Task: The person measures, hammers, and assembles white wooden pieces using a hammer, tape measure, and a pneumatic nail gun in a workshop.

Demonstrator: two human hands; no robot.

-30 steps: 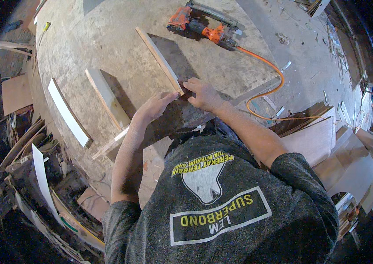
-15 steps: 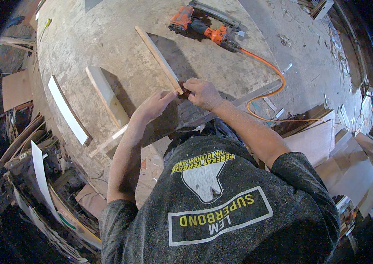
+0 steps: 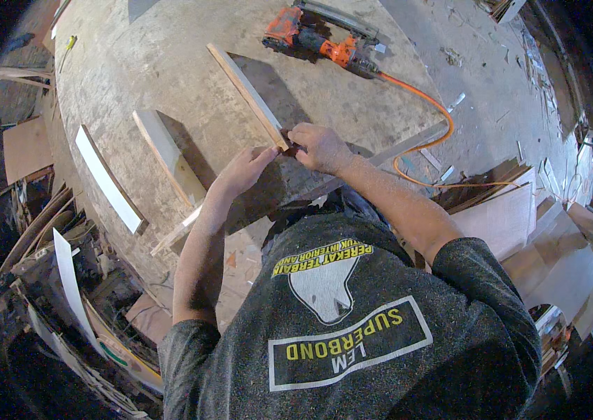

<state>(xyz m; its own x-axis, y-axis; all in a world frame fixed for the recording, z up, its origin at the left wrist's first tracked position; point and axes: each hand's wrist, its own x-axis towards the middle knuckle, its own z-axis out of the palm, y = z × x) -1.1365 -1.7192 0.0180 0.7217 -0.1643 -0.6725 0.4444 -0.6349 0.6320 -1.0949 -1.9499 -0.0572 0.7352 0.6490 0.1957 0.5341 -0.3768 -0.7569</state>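
A narrow wooden board (image 3: 249,98) stands on its long edge on the worktable (image 3: 191,77), slanting from far left to its near end between my hands. My left hand (image 3: 244,170) is closed in a pinch at that near end, thumb and fingertips on the wood. My right hand (image 3: 321,148) is closed, its fingers curled against the other side of the same end. Whether it also holds some small piece is hidden by the fingers and shadow. To the left lies a second, wider wooden piece (image 3: 163,150), apart from both hands.
An orange and black nail gun (image 3: 324,45) lies at the far right of the tabletop, with an orange air hose (image 3: 443,115) curving off its edge. A white curved strip (image 3: 107,178) and a yellow-handled tool (image 3: 69,47) are at left. Sheet offcuts (image 3: 496,213) lean at right.
The view has shifted slightly. Both hands stay at the near end of the board with little visible movement.
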